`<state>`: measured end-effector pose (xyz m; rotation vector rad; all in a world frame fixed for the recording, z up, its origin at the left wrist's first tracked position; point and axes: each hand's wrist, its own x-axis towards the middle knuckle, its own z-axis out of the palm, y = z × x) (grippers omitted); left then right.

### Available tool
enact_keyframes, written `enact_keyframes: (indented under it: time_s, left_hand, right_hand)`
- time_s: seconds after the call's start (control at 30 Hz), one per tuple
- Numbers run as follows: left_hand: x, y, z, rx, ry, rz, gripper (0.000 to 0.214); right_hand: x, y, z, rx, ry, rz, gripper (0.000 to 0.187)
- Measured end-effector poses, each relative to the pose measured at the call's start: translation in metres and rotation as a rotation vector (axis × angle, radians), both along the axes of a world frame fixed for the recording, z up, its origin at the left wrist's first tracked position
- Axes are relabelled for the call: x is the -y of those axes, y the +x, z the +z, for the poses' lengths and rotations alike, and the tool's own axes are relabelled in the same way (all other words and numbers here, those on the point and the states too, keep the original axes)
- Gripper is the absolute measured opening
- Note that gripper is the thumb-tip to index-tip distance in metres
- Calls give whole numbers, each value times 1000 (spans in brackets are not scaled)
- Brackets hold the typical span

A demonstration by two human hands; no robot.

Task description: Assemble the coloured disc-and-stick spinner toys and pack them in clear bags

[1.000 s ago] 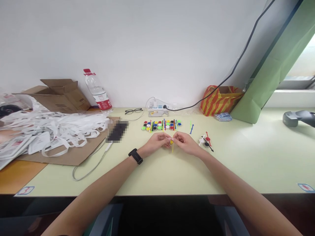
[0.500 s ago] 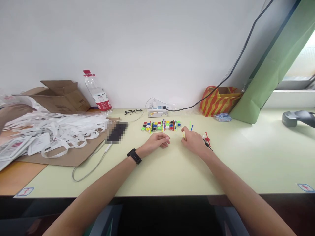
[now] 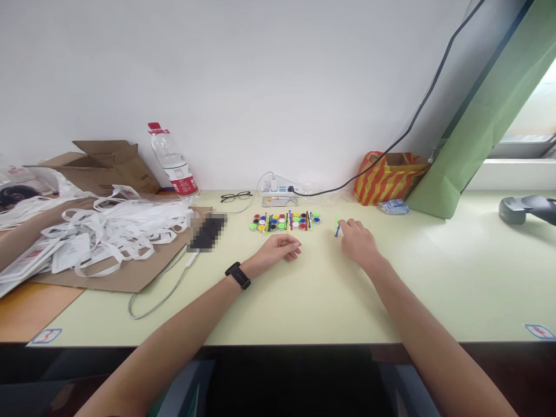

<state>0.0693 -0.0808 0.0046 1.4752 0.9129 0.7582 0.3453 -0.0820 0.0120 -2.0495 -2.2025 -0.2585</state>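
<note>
The left hand (image 3: pixel 279 249) sits half-curled above the tabletop (image 3: pixel 304 307), nothing showing in it. The right hand (image 3: pixel 358 242) bends down beside the blue stick (image 3: pixel 337 231); from here I can't tell whether it grips anything. A careless fingertip could skid that stick into the green stick (image 3: pixel 336 219) just beyond. Farther left, coloured discs (image 3: pixel 282 220) crowd together, so a brushing knuckle might scatter them.

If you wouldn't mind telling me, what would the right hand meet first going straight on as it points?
The right hand would probably meet the blue stick just ahead first, though whether they touch is unclear.
</note>
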Motion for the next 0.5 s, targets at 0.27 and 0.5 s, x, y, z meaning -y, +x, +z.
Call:
enact_keyframes:
  time_s: [0.27, 0.5]
  left_hand:
    - [1, 0, 0, -3, 12, -16, 40]
    - [1, 0, 2, -10, 24, -22, 39]
  right_hand:
    - [-12, -11, -11, -13, -57, 151, 37]
    - [-3, -19, -7, -140, -53, 260, 38]
